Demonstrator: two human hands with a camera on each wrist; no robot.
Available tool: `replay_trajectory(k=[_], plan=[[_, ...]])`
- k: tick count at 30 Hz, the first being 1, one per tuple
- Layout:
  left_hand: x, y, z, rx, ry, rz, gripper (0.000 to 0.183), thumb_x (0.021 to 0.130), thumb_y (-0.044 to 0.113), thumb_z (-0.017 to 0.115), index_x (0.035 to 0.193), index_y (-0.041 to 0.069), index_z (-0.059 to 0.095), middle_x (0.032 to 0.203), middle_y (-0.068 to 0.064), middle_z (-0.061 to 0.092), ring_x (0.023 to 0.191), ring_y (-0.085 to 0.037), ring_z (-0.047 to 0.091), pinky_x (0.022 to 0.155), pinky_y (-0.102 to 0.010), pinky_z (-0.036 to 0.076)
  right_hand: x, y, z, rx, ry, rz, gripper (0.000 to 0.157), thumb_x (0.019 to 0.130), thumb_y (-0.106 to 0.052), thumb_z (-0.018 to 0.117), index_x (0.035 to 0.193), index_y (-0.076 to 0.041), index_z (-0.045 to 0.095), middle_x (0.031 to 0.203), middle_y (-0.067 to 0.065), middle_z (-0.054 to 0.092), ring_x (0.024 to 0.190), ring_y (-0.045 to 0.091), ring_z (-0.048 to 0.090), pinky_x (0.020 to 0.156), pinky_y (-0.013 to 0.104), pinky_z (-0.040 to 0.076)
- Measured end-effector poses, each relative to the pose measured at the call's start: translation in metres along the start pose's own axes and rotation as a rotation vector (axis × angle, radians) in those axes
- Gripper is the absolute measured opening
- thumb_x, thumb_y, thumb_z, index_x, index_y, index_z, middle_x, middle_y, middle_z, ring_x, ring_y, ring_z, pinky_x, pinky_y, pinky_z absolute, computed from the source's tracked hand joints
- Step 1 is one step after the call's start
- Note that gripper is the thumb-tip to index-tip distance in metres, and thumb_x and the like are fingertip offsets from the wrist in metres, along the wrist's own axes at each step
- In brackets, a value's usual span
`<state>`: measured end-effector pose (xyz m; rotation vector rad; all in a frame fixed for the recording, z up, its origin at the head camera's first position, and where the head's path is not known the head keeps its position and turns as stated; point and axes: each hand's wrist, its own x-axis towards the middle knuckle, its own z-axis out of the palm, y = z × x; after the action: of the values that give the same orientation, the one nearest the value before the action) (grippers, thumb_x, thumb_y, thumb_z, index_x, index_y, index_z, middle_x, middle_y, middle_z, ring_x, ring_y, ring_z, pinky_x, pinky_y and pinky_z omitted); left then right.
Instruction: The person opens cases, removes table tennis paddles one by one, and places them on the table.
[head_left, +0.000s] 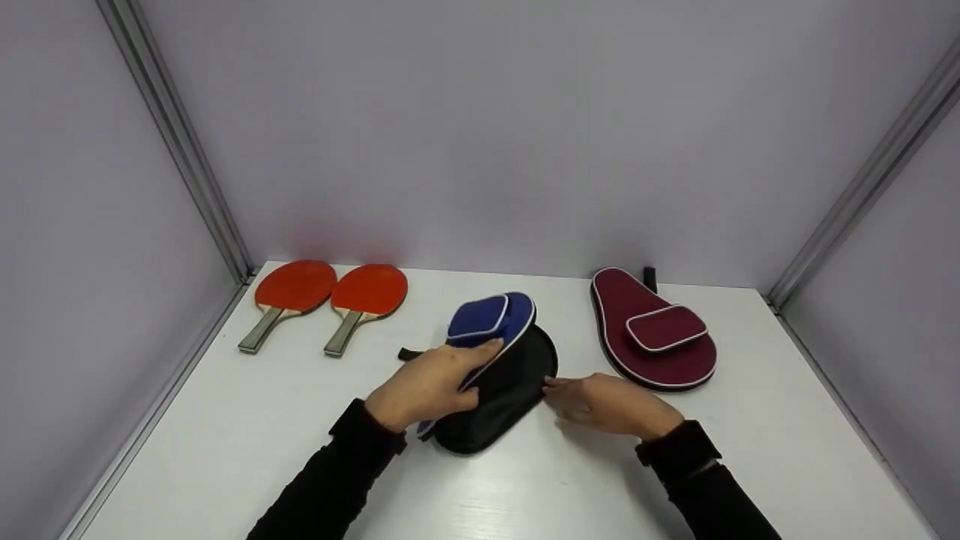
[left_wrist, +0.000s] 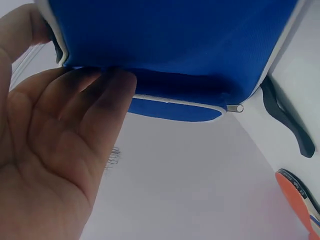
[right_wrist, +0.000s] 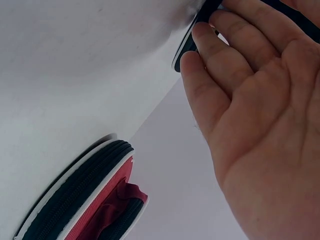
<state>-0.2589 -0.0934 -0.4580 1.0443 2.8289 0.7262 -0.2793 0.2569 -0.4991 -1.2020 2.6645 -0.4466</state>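
A blue table tennis bat case (head_left: 517, 311) with white piping lies opened at the middle of the table, its front cover lifted to the left off the black back panel (head_left: 517, 375). My left hand (head_left: 431, 382) grips the cover by its edge, thumb on the blue face. In the left wrist view the blue cover (left_wrist: 175, 35) and its pocket (left_wrist: 175, 109) fill the top, with fingers bent against them. On the other side my right hand (head_left: 604, 405) pinches the rim of the black panel, its fingertips (right_wrist: 192, 60) at the edge; its thumb is mostly out of that view.
Two red bats (head_left: 296, 285) (head_left: 370, 289) lie side by side at the back left, handles toward me. At the right rests a maroon bat case (head_left: 622, 307) with a small pocket (head_left: 666, 328). Pale walls (head_left: 480, 135) enclose the white table (head_left: 262, 450) at the back and sides.
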Motion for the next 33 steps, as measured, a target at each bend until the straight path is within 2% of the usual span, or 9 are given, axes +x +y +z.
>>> replay_trajectory(k=[2, 4, 6, 8, 13, 21, 26, 29, 33], plan=[[0.000, 0.000, 0.003, 0.010, -0.031, -0.010, 0.081, 0.105, 0.013, 0.080, 0.180, 0.012, 0.049, 0.157, -0.022, 0.076, 0.101, -0.021, 0.074, 0.095, -0.042, 0.068, -0.001, -0.001, -0.001, 0.006, 0.004, 0.006, 0.044, 0.118, -0.021, 0.070, 0.160, -0.010, 0.073, 0.168, 0.014, 0.068, 0.142, 0.035, 0.078, 0.117, 0.051, 0.067], [0.000, 0.000, 0.007, 0.035, -0.058, -0.015, 0.079, 0.104, 0.016, 0.082, 0.177, 0.008, 0.052, 0.173, -0.020, 0.064, 0.130, -0.027, 0.079, 0.116, -0.049, 0.067, -0.001, -0.001, -0.001, 0.008, 0.007, 0.012, 0.045, 0.117, -0.021, 0.070, 0.161, -0.011, 0.073, 0.168, 0.014, 0.068, 0.138, 0.035, 0.080, 0.115, 0.051, 0.068], [0.001, 0.000, 0.012, 0.070, -0.099, -0.027, 0.078, 0.104, 0.018, 0.082, 0.176, 0.006, 0.054, 0.177, -0.019, 0.060, 0.151, -0.034, 0.073, 0.127, -0.054, 0.061, -0.002, -0.002, -0.001, 0.003, 0.004, 0.014, 0.045, 0.117, -0.020, 0.070, 0.161, -0.013, 0.073, 0.168, 0.014, 0.069, 0.137, 0.036, 0.081, 0.115, 0.051, 0.068], [0.002, -0.001, 0.017, 0.113, -0.127, -0.038, 0.075, 0.104, 0.018, 0.083, 0.173, 0.004, 0.057, 0.176, -0.021, 0.060, 0.161, -0.038, 0.064, 0.131, -0.055, 0.058, -0.002, -0.001, -0.002, -0.002, -0.004, 0.010, 0.045, 0.117, -0.020, 0.069, 0.161, -0.013, 0.073, 0.167, 0.013, 0.070, 0.138, 0.036, 0.081, 0.116, 0.052, 0.067], [0.005, -0.004, 0.027, 0.209, -0.146, -0.071, 0.067, 0.105, 0.019, 0.083, 0.167, 0.003, 0.064, 0.172, -0.021, 0.065, 0.157, -0.038, 0.068, 0.125, -0.056, 0.063, -0.003, -0.001, -0.005, 0.002, -0.018, -0.001, 0.039, 0.117, -0.018, 0.070, 0.154, -0.011, 0.078, 0.159, 0.012, 0.077, 0.144, 0.037, 0.078, 0.120, 0.054, 0.065], [0.006, -0.008, 0.030, 0.224, -0.147, -0.106, 0.066, 0.107, 0.029, 0.084, 0.164, 0.000, 0.067, 0.169, -0.021, 0.068, 0.156, -0.038, 0.070, 0.127, -0.056, 0.061, -0.005, 0.001, -0.009, 0.009, 0.013, 0.006, 0.037, 0.114, -0.013, 0.068, 0.147, -0.014, 0.084, 0.152, 0.010, 0.081, 0.140, 0.036, 0.080, 0.115, 0.056, 0.067], [0.004, -0.011, 0.030, 0.233, -0.167, -0.137, 0.068, 0.108, 0.032, 0.084, 0.163, -0.002, 0.066, 0.169, -0.022, 0.067, 0.157, -0.038, 0.069, 0.130, -0.055, 0.059, -0.005, 0.009, -0.005, 0.017, 0.047, -0.073, 0.035, 0.117, -0.017, 0.066, 0.147, -0.013, 0.084, 0.150, 0.011, 0.083, 0.139, 0.035, 0.081, 0.114, 0.053, 0.069], [0.000, -0.014, 0.029, 0.248, -0.172, -0.151, 0.067, 0.107, 0.030, 0.084, 0.162, -0.005, 0.066, 0.169, -0.024, 0.067, 0.157, -0.040, 0.068, 0.131, -0.054, 0.058, -0.004, 0.007, -0.006, 0.006, 0.036, -0.054, 0.036, 0.118, -0.017, 0.066, 0.149, -0.011, 0.082, 0.152, 0.010, 0.082, 0.140, 0.033, 0.081, 0.115, 0.052, 0.068], [-0.008, -0.018, 0.025, 0.262, -0.180, -0.170, 0.066, 0.108, 0.027, 0.082, 0.162, -0.008, 0.064, 0.169, -0.027, 0.065, 0.159, -0.041, 0.067, 0.132, -0.055, 0.057, -0.001, -0.003, -0.011, -0.034, 0.018, 0.020, 0.036, 0.115, -0.013, 0.070, 0.149, -0.010, 0.082, 0.153, 0.009, 0.081, 0.140, 0.035, 0.080, 0.115, 0.055, 0.068]])
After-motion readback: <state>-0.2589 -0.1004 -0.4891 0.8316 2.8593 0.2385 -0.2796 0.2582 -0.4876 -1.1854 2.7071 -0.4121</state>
